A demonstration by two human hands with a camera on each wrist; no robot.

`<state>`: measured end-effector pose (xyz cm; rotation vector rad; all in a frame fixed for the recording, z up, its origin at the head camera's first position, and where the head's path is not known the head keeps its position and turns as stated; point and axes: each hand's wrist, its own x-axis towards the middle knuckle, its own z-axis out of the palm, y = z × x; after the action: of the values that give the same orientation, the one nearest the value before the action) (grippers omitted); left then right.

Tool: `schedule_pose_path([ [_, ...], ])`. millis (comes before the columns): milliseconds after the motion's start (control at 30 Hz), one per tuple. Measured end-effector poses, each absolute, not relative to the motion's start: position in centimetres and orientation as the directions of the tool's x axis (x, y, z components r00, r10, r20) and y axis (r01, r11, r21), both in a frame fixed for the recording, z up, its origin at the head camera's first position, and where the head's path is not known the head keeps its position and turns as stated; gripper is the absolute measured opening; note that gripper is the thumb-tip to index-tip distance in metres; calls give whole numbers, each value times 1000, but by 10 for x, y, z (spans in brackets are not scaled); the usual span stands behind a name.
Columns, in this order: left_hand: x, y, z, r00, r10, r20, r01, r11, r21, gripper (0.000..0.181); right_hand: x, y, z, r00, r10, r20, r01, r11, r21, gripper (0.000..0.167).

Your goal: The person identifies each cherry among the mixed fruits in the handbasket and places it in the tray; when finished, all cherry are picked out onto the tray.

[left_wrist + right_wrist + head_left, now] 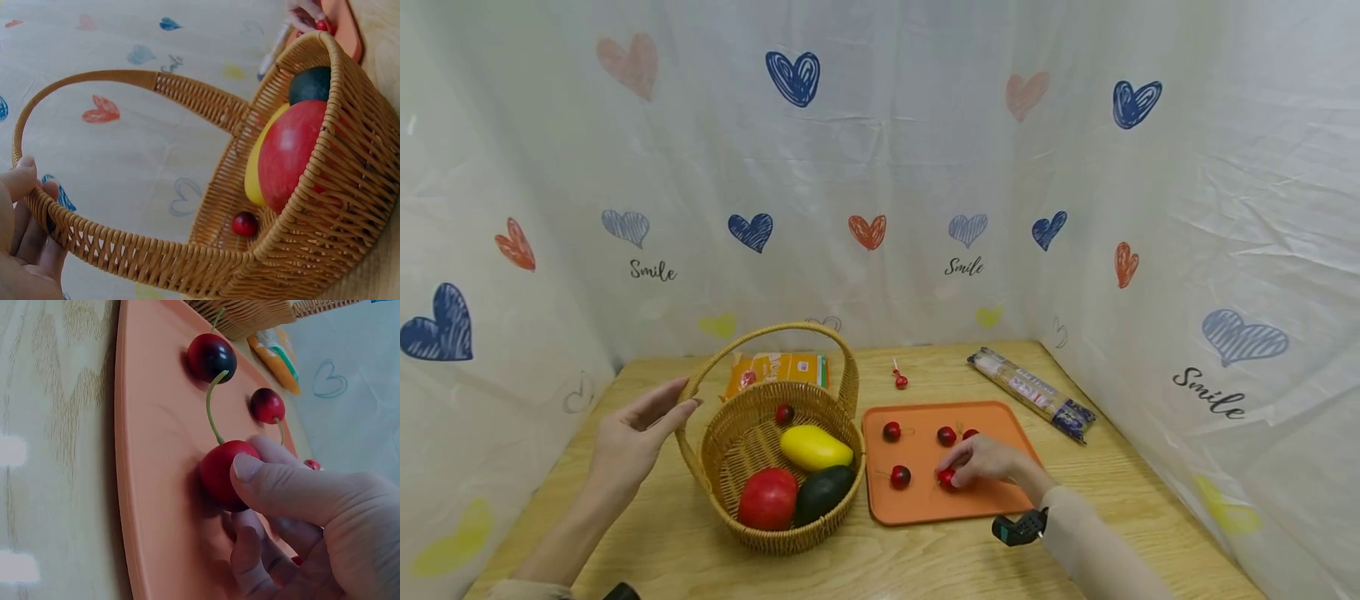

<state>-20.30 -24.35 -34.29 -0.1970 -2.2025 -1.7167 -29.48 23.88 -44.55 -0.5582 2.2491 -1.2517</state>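
At the left, my left hand point(632, 437) holds the tall handle of a wicker basket point(786, 546), thumb and fingers around it. Inside the basket lie a yellow mango-like fruit point(816, 448), a large red fruit point(767, 498), a dark green avocado-like fruit point(825, 494) and one cherry point(245, 224). Over the orange tray point(917, 510), my right hand point(988, 462) pinches a red cherry point(224, 472) between thumb and fingers; its green stem points up in the right wrist view. Several other dark red cherries point(900, 477) lie on the tray, one partly hidden behind that hand.
Behind the basket lies an orange packet point(782, 367). A small red item with a white stick point(901, 381) is at the table's back. A long clear-and-blue package point(1033, 393) lies right of the tray. Heart-printed white curtains point(917, 167) enclose the wooden table point(677, 558).
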Motion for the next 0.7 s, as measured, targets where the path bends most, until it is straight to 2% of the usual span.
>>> schedule_pose_path([
  [233, -203, -244, -344, -934, -107, 340, 307, 241, 921, 42, -296, 238, -442, -794, -566, -220, -116, 497, -860, 24],
  [367, -202, -244, -344, -934, -107, 340, 312, 219, 925, 41, -299, 244, -438, -810, -549, -208, -68, 439, -896, 27],
  [567, -202, -244, -343, -935, -101, 339, 315, 199, 928, 41, -307, 250, -426, -880, -447, -161, 107, 145, -984, 43],
  [700, -202, -243, -342, -935, -102, 339, 314, 203, 927, 42, -309, 246, -420, -885, -448, -123, 127, 23, -992, 51],
])
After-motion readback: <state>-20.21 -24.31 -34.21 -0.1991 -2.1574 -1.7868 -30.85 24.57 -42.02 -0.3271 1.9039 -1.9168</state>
